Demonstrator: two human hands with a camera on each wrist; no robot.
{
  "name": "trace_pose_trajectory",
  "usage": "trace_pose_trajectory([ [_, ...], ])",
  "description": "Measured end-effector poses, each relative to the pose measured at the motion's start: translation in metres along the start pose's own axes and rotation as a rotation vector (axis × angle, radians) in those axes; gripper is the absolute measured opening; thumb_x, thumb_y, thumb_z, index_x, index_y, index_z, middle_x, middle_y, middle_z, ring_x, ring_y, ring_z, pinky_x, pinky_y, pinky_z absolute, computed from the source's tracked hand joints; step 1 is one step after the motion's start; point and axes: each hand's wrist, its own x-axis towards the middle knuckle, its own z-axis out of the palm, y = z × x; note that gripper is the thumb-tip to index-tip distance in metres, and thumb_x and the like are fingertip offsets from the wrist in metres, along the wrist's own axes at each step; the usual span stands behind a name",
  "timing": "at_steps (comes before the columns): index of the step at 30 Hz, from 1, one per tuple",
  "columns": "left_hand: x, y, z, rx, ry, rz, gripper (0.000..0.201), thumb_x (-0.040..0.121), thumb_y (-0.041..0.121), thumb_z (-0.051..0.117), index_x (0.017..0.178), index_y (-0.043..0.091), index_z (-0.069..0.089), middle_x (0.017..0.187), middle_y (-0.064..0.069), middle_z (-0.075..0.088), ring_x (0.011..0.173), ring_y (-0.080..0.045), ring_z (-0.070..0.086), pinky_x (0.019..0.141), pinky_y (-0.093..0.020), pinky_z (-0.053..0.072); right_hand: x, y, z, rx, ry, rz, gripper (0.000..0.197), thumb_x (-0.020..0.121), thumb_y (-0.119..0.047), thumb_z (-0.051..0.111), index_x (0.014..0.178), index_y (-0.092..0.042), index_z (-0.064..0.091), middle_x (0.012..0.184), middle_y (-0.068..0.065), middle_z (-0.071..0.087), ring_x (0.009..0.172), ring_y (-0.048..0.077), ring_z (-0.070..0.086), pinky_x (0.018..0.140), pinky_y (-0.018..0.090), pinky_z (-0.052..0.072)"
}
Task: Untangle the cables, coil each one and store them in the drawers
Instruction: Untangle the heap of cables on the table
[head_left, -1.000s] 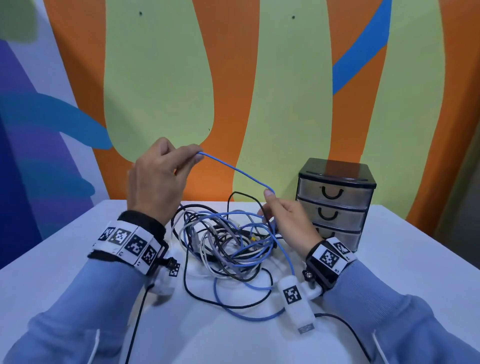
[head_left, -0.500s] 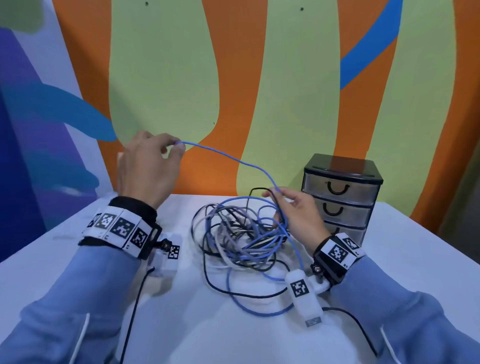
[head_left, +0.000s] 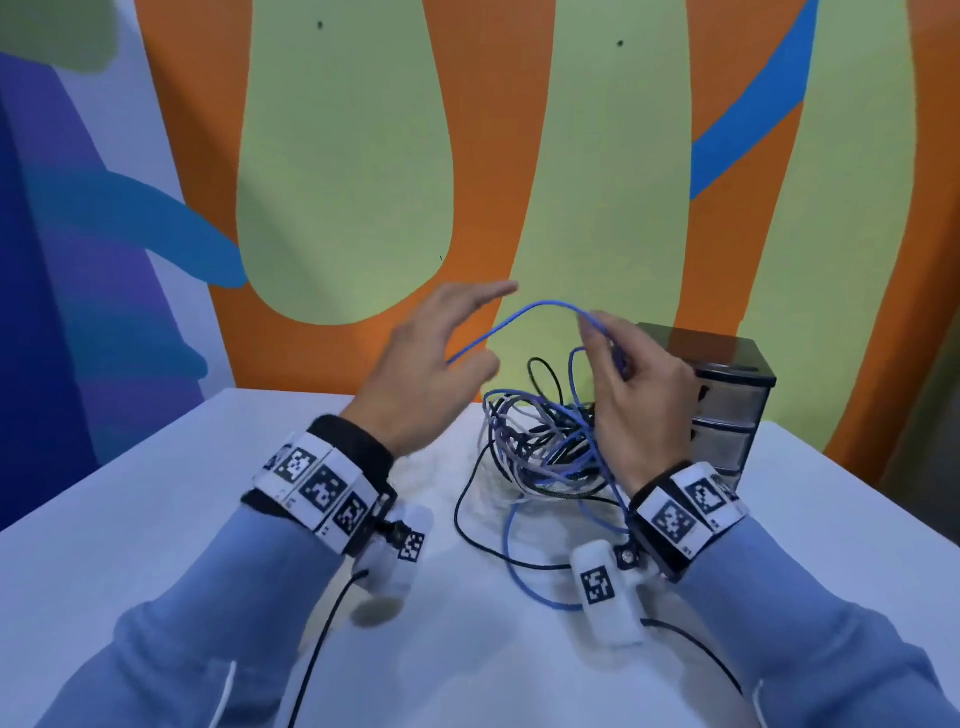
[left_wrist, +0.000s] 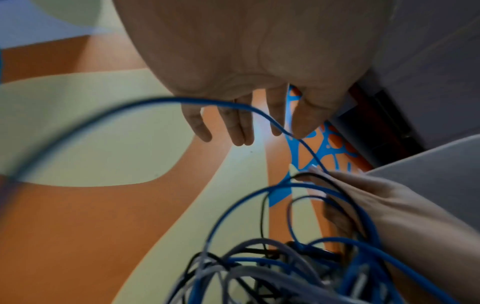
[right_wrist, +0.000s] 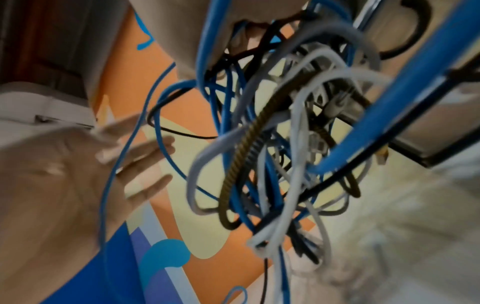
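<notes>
Staged recording room: bare white surface (head_left: 156, 519), painted mural wall (head_left: 343, 182), marker-tagged wrist bands (head_left: 317, 480), small drawer unit (head_left: 727, 410).

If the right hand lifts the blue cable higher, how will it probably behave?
Probably floppy: the blue cable sags in an arch from the right hand toward the left hand. It likely drags the tangle along, since its loops run through it.

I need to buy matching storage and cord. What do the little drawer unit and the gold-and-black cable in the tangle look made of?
Drawer unit: likely plastic, with a glossy black top and frame that catch reflections and translucent grey drawer fronts. Gold-and-black cable: seems to have a woven fabric sleeve, judging by its fine spiral pattern and matte look; the core is hidden.
</notes>
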Motion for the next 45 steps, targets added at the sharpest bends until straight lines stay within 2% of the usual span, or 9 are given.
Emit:
trace_pose_trajectory([
  [5,-0.002,0.015,0.014,0.122,-0.048,0.077,0.041,0.091,0.057,0.072,0.121,0.029,0.076,0.107,0.011,0.067,0.098,-0.007,0.064,0.085,-0.023,0.049,-0.007,-0.020,0.004,-0.280,-0.367,-0.290,0.021,0.095,-0.029,0.064,0.109,-0.035,0.077,0.087,-0.015,0.073,0.076,0.017,0.053,0.078,0.046,0.041],
  [14,-0.001,-0.016,0.003,0.173,-0.158,-0.090,0.009,0.090,0.038,0.083,0.090,0.028,0.084,0.075,0.010,0.070,0.069,-0.010,0.061,0.064,-0.037,0.051,-0.016,-0.008,-0.009,0.110,-0.669,0.129,0.044,0.080,-0.027,0.089,0.111,-0.033,0.058,0.107,-0.018,0.068,0.115,0.012,0.061,0.107,0.046,0.045],
  [22,0.003,-0.011,0.006,-0.019,0.267,-0.082,0.007,0.097,0.030,0.074,0.091,0.027,0.072,0.077,-0.001,0.066,0.071,-0.027,0.056,0.065,-0.037,0.046,-0.017,-0.003,-0.007,0.093,-0.735,0.151,0.058,0.076,-0.010,0.071,0.122,-0.046,0.066,0.111,-0.011,0.072,0.115,0.011,0.062,0.101,0.043,0.050],
  [25,0.005,-0.009,0.002,-0.047,0.415,-0.084,0.008,0.102,0.025,0.070,0.096,0.020,0.068,0.075,0.000,0.060,0.068,-0.029,0.049,0.059,-0.034,0.038,-0.017,0.002,-0.008,0.014,-0.737,0.161,0.064,0.077,-0.006,0.062,0.123,-0.050,0.061,0.109,-0.016,0.070,0.093,0.005,0.062,0.089,0.043,0.051],
  [28,0.006,-0.010,-0.006,-0.081,0.549,-0.047,0.007,0.105,0.024,0.065,0.099,0.021,0.063,0.085,-0.014,0.061,0.070,-0.026,0.049,0.063,-0.034,0.041,-0.016,0.008,-0.009,-0.117,-0.655,0.121,0.067,0.074,0.002,0.054,0.110,-0.053,0.065,0.104,-0.018,0.069,0.112,0.008,0.056,0.107,0.055,0.035],
  [31,0.009,-0.018,-0.020,-0.135,0.665,-0.133,0.009,0.103,0.027,0.064,0.096,0.025,0.061,0.081,0.001,0.058,0.072,-0.014,0.048,0.067,-0.030,0.042,-0.016,0.007,-0.011,-0.230,-0.654,0.078,0.071,0.077,0.016,0.048,0.085,-0.053,0.062,0.096,-0.007,0.059,0.106,0.012,0.050,0.092,0.036,0.023],
  [35,0.011,-0.023,-0.035,-0.124,0.749,-0.339,0.012,0.089,0.026,0.068,0.083,0.015,0.070,0.066,0.011,0.055,0.064,-0.011,0.047,0.066,-0.030,0.041,-0.018,0.004,-0.009,-0.251,-0.696,0.066,0.067,0.076,0.020,0.042,0.076,-0.040,0.071,0.094,-0.007,0.059,0.101,0.010,0.049,0.088,0.034,0.021],
  [41,0.001,-0.031,-0.039,0.429,0.304,-0.488,0.016,0.090,0.029,0.061,0.096,0.026,0.076,0.092,0.000,0.072,0.091,-0.030,0.064,0.077,-0.037,0.048,-0.021,0.025,-0.006,-0.096,-0.683,0.174,0.056,0.061,0.003,0.035,0.070,-0.036,0.074,0.091,-0.016,0.071,0.092,0.019,0.060,0.100,0.050,0.039],
  [45,-0.001,-0.030,-0.022,0.568,0.006,-0.248,0.059,0.079,0.025,0.055,0.134,0.043,0.067,0.138,0.003,0.061,0.134,-0.025,0.050,0.108,-0.051,0.037,-0.020,0.026,-0.003,-0.006,-0.720,0.204,0.053,0.064,0.007,0.035,0.069,-0.026,0.076,0.096,-0.012,0.076,0.090,0.031,0.065,0.078,0.035,0.045],
])
